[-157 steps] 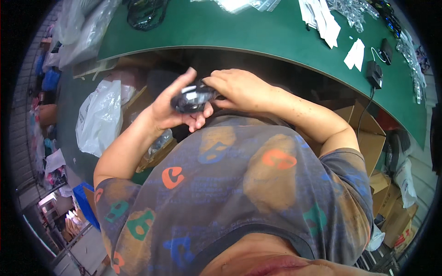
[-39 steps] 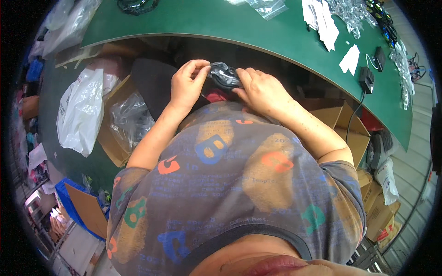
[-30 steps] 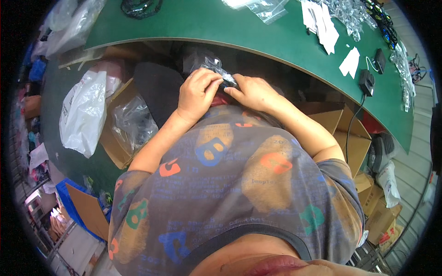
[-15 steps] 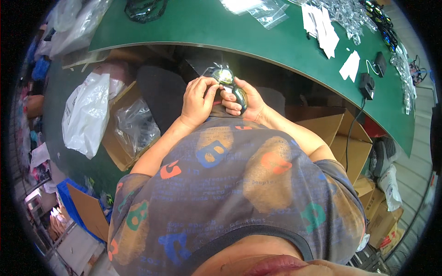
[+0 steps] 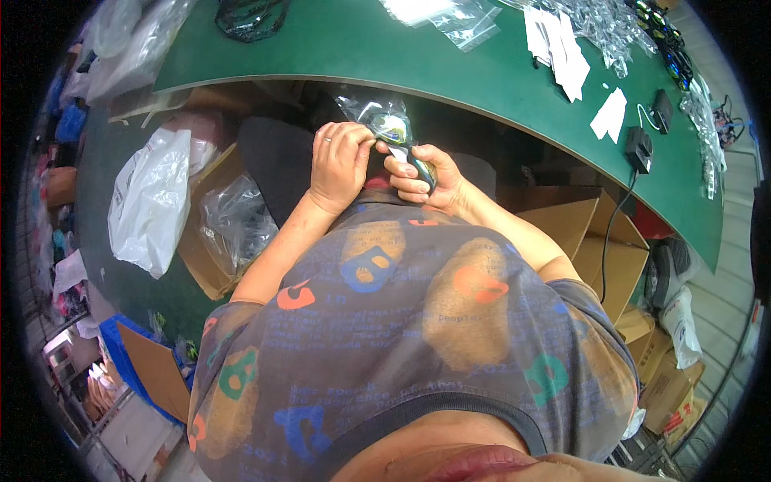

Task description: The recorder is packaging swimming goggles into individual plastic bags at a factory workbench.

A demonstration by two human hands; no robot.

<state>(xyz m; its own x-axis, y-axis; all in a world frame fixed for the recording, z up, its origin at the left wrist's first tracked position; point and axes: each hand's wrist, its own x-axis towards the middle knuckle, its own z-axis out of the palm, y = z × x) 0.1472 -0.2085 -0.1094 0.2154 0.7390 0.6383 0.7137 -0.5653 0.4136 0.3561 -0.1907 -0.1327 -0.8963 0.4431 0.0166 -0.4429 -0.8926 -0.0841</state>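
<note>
My right hand (image 5: 419, 173) grips one end of a pair of dark goggles (image 5: 422, 167) with shiny, mirror-like lenses. The other lens (image 5: 392, 130) points away from me and catches the light. Clear plastic film (image 5: 357, 106) sits around or behind that far lens; I cannot tell if it covers it. A small white tag or slip (image 5: 398, 153) shows between the lenses. Bent fingers of my left hand (image 5: 341, 161) pinch at the goggles' left edge, and their tips hide what lies between them. Both hands are just in front of my shirt, below the table edge.
The green table (image 5: 337, 48) curves across ahead. On it lie clear bags (image 5: 462, 24), white cards (image 5: 562, 56), a black adapter (image 5: 640, 149) with a cable, and more shiny-lensed goggles (image 5: 671, 48). Cardboard boxes stand left (image 5: 193, 257) and right (image 5: 594, 233); a white bag (image 5: 148, 201) lies left.
The goggles have turned slightly and the far lens shows more clear film around it. My left hand has shifted slightly up and left, its fingers more bent. The right hand keeps its grip.
</note>
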